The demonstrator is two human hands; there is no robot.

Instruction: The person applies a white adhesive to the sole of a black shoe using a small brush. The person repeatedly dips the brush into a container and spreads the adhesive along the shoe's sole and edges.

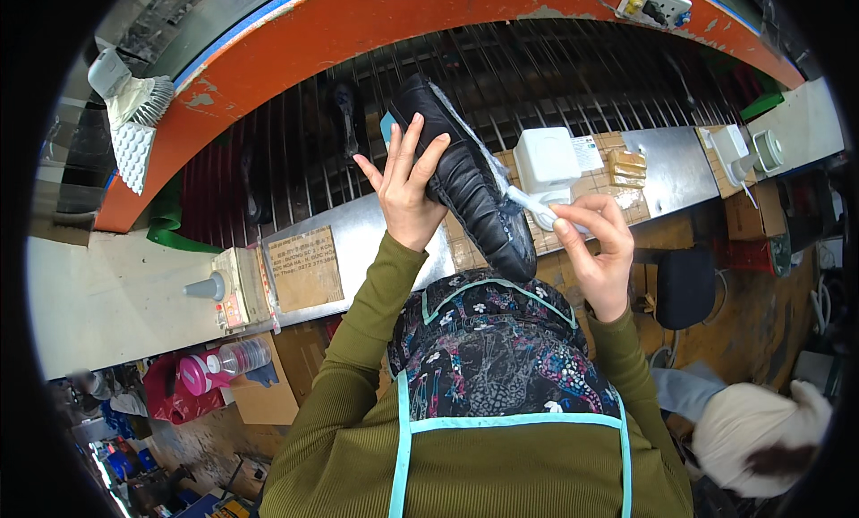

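A black leather shoe upper [465, 174] is tilted in front of me over the work ledge, with a whitish coating along its right edge. My left hand [412, 191] holds it from the left side, fingers stretched along it; the thumb is hidden. Between thumb and fingertips of my right hand [598, 254] is a white-handled brush [535, 208]. The brush's tip meets the whitish edge of the upper, near its lower part. Just right of the upper stands a white plastic container [546, 160].
Beyond the metal ledge [667, 165] runs a conveyor of rods [582, 80] carrying another black shoe piece [345, 115], behind an orange frame [295, 44]. A cardboard piece [306, 266] lies left, a yellowish block [628, 169] right. Another person [756, 433] is at lower right.
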